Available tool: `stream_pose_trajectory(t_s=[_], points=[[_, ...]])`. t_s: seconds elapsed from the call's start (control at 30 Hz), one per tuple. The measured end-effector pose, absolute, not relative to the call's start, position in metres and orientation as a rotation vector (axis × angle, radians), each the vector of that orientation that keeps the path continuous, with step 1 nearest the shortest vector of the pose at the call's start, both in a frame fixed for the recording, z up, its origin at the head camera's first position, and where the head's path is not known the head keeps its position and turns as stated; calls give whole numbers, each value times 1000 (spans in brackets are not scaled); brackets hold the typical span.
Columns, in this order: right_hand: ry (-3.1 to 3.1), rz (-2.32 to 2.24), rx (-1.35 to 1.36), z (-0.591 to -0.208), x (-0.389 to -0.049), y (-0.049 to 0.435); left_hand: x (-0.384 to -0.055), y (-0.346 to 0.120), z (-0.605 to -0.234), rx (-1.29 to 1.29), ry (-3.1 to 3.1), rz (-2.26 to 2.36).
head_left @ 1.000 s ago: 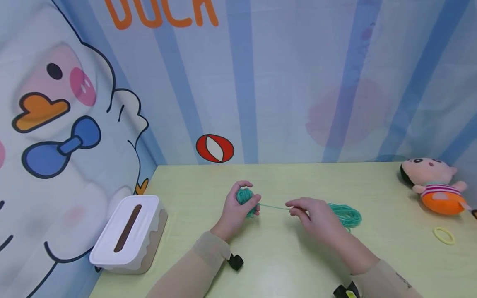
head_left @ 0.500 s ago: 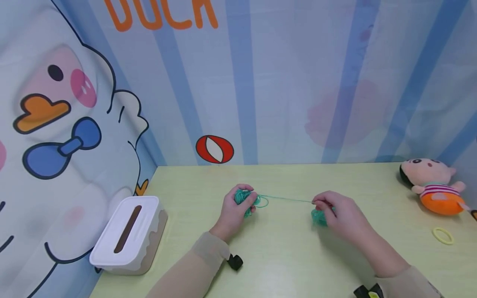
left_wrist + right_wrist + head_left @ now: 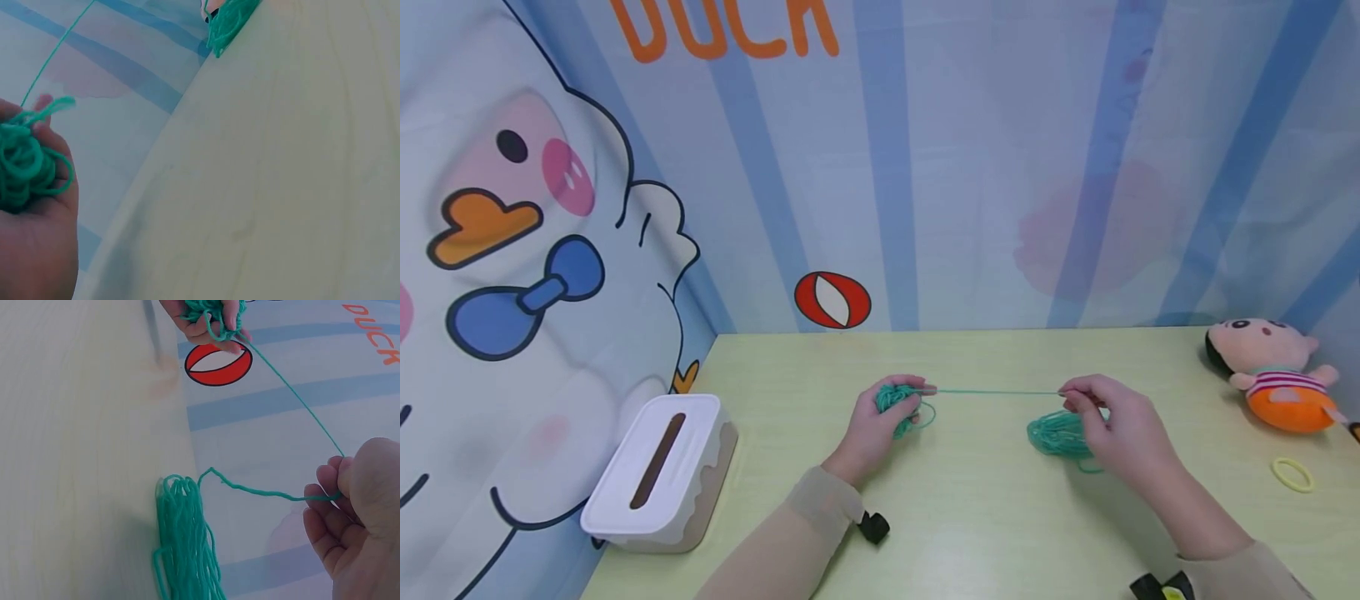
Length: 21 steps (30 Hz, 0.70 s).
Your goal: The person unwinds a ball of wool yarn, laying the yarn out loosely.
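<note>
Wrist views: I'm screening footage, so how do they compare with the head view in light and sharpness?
Head view: brightest, soft shadow beside the right forearm; left wrist: dimmer and hazy, the green yarn ball slightly blurred, cut by the left edge; right wrist: also dim, but the green yarn skein shows distinct strands.

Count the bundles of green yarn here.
2: a green yarn wad in the left hand, and a looped green yarn skein on the pale wooden table, partly behind the right hand in the head view.
</note>
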State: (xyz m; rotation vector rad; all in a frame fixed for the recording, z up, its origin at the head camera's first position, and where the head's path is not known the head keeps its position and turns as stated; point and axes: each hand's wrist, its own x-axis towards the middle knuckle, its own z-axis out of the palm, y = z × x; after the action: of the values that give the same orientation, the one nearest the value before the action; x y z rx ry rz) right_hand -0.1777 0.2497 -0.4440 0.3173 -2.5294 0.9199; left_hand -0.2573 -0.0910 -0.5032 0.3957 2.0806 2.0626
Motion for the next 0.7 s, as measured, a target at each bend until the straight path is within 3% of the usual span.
stream_pose_trajectory(t_s=[0.7], points=[[-2829,833,21,-456,-180,310,-258,-91,-506,249,2089,2411]])
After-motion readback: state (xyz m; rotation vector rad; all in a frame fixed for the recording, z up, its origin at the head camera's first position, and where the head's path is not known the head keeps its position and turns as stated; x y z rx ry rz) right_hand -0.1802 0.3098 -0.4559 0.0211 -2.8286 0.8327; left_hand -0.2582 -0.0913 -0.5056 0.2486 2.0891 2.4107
